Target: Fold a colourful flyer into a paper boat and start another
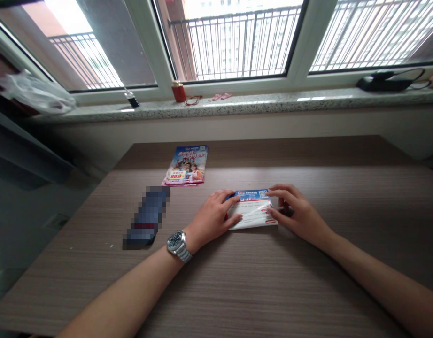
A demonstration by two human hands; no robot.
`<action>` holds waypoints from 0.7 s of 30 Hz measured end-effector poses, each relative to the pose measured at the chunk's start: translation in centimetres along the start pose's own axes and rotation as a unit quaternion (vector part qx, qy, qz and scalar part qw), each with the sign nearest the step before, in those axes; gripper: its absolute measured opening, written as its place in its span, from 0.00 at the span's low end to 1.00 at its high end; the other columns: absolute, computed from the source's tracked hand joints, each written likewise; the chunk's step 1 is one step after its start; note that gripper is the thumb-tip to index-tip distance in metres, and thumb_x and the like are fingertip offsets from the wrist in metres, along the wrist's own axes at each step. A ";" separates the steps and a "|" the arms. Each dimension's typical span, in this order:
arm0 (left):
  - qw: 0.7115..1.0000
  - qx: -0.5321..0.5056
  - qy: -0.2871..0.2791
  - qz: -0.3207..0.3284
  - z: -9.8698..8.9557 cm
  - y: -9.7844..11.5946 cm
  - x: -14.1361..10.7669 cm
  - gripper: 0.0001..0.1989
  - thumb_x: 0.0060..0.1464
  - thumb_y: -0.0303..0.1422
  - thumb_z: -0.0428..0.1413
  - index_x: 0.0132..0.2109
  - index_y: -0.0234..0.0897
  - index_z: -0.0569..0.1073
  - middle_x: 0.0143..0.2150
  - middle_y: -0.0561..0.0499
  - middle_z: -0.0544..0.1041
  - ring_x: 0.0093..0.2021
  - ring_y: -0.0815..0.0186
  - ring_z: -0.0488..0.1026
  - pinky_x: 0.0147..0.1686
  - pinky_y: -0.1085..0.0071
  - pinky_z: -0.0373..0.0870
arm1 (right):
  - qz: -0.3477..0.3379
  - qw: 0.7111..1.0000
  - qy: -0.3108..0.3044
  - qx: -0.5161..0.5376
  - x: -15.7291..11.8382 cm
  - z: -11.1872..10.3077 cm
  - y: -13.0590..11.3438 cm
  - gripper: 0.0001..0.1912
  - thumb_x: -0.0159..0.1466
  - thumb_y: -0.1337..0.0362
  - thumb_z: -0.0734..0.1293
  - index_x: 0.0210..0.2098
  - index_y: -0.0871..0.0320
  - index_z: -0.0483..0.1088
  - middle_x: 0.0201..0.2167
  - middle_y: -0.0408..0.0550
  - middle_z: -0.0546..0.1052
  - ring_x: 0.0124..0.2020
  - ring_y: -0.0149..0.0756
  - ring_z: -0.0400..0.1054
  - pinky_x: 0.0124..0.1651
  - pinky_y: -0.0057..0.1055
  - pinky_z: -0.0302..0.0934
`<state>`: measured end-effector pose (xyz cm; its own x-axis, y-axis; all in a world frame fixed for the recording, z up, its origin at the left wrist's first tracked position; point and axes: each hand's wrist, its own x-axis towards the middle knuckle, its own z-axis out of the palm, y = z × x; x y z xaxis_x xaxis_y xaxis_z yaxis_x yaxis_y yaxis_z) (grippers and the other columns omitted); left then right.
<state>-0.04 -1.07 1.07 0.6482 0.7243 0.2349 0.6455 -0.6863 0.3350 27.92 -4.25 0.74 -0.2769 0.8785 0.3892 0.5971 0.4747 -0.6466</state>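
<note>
A glossy leaflet (252, 212), white with a blue band and a QR code along its top, lies on the table between my hands. My left hand (213, 212) rests over its left edge, thumb and fingers spread on the paper. At the right edge, my right hand (297, 210) touches the leaflet with its thumb and fingertips, which stay apart; its lower fingers are partly hidden. A metal wristwatch (177, 243) is on my left wrist. Farther back to the left lies a small stack of colourful leaflets (188, 164) marked 89.9.
A dark blurred-out flat object, perhaps a phone (146, 218), lies left of my left hand on the wooden table (237, 286). The granite windowsill (259, 104) behind holds a red container (178, 92), a plastic bag (36, 94) and a black object with a cable (383, 83).
</note>
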 end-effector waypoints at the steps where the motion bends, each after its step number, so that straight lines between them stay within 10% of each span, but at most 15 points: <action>1: 1.000 0.002 0.000 0.001 0.0 0.1 0.0 0.23 0.64 0.43 0.56 0.62 0.38 0.69 0.65 0.42 0.68 0.64 0.51 0.65 0.65 0.51 0.63 | -0.003 1.000 0.001 -0.008 0.1 -0.1 0.0 0.14 0.69 0.59 0.66 0.52 0.53 0.71 0.54 0.55 0.70 0.35 0.35 0.70 0.37 0.36 0.71; 21: 1.000 -0.007 0.014 -0.011 -0.2 0.5 0.1 0.24 0.61 0.44 0.59 0.61 0.43 0.71 0.58 0.43 0.72 0.56 0.53 0.69 0.57 0.55 0.66 | 0.046 0.991 -0.072 -0.102 0.5 0.4 1.4 0.22 0.64 0.54 0.70 0.55 0.54 0.69 0.52 0.55 0.67 0.53 0.49 0.68 0.58 0.46 0.65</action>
<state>0.26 -1.30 1.43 0.6219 0.7413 0.2524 0.6540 -0.6689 0.3534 28.30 -3.13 -0.28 -0.3091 0.9233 0.2281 0.7606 0.3840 -0.5236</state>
